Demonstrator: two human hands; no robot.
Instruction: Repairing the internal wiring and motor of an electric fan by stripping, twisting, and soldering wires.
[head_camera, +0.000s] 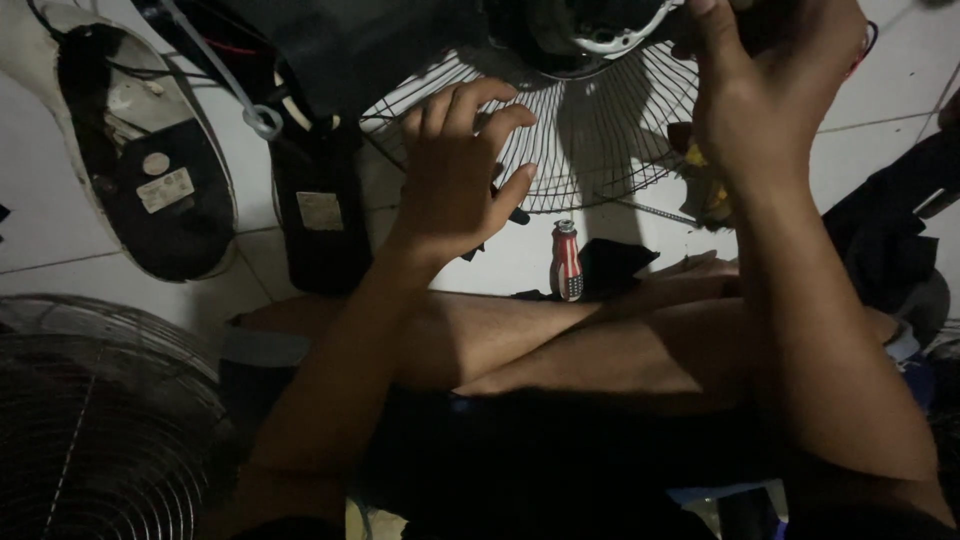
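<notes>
- Fingers of my left hand are spread and curled, apart from one another, tips resting on the wires of the fan grille; they clamp nothing that I can make out.
- Right hand is up at the grille's hub, by the white ring there; its fingers are bunched together, but I cannot tell whether they grip something, since the top edge cuts them off.
- Nearest me, below the grille, my crossed legs lie on the floor, both forearms reaching over them.
- Just below the grille's lower rim, a screwdriver with a red and white striped handle stands against my leg.
- The fan grille itself is a round cage of thin metal wires fanning out from the hub, dark against the floor, lying beyond my legs and under both hands.
- Left of the grille, a dark oblong part with a pale label lies flat; further left, an oval fan base, white-rimmed and black inside.
- Far below-left of the grille, a second wire guard sits in shadow.
- Right of the grille, dark cloth is heaped.
- The floor is pale tile with thin joints; the room is dim.
</notes>
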